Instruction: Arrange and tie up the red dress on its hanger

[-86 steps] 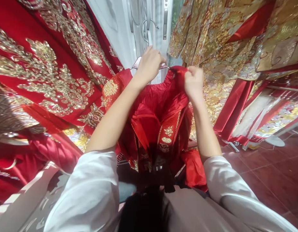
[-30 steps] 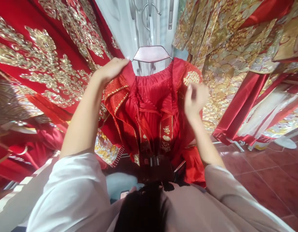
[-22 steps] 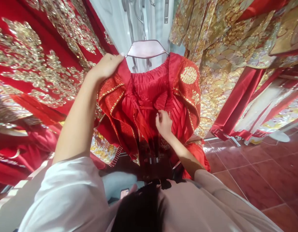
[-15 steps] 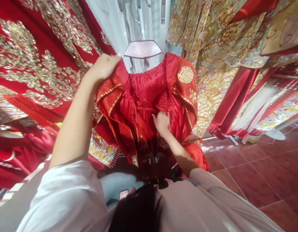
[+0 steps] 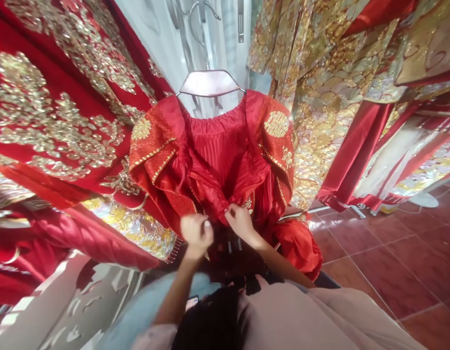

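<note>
A red embroidered jacket (image 5: pixel 217 141) hangs in front of me with its pleated inside showing; gold round emblems mark both shoulders. Its hanger (image 5: pixel 210 83) has a pale board between the shoulders and a metal hook above. My right hand (image 5: pixel 241 224) is closed, pinching the gathered red cloth at the jacket's lower middle. Close beside it, my left hand (image 5: pixel 196 234) is curled, thumb bent over, in front of the jacket's left front edge. It is slightly blurred, and what it holds, if anything, is hidden.
Red cloth with gold sequins (image 5: pixel 64 107) hangs on the left, gold patterned garments (image 5: pixel 319 97) on the right. Bundled orange-red fabric (image 5: pixel 297 248) lies low beside my right forearm. Red floor tiles (image 5: pixel 385 272) spread at lower right. A phone (image 5: pixel 191 302) shows below.
My left hand has let go of the jacket's shoulder by the hanger and come down beside my right hand. The right hand has moved lower, drawing the gathered cloth down with it.
</note>
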The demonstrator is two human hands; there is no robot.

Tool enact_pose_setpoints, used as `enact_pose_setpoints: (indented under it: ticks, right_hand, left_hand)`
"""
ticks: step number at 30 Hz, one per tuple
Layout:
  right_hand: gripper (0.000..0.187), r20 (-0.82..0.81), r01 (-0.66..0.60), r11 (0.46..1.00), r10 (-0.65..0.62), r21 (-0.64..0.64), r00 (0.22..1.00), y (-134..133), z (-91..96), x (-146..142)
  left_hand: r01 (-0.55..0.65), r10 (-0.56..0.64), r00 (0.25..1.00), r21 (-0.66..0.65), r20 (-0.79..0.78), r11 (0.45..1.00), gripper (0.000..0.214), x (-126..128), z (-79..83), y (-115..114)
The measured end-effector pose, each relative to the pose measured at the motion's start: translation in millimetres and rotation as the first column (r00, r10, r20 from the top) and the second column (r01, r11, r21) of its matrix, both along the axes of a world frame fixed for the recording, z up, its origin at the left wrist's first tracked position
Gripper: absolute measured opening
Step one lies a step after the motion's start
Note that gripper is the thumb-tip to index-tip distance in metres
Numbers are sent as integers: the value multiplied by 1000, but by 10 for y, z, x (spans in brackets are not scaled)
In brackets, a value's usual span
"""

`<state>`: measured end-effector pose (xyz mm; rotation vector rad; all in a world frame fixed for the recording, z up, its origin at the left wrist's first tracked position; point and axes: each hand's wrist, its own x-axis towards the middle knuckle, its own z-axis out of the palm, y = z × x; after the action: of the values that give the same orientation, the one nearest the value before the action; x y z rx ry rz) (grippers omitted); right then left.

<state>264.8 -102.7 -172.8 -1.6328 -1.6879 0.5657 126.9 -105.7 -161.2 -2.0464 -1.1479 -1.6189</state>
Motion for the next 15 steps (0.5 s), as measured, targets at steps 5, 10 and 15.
enact_pose_setpoints:
  ticks: [5, 10, 15]
  right_hand:
    - [17, -395, -40, 999, 33, -10, 918, 114, -49, 34]
    - [27, -607, -34, 997, -18, -73, 795, 148, -99, -49]
    - [40, -824, -159, 956, -120, -246, 554, 174, -199, -18]
  left_hand:
    - [-11, 94, 987, -523, 132, 852, 35, 432, -822, 137]
    - [-74, 82, 996, -740, -26, 669, 23, 497, -762, 391]
    - [-212, 109, 977, -870, -182, 445, 23, 483, -860, 407]
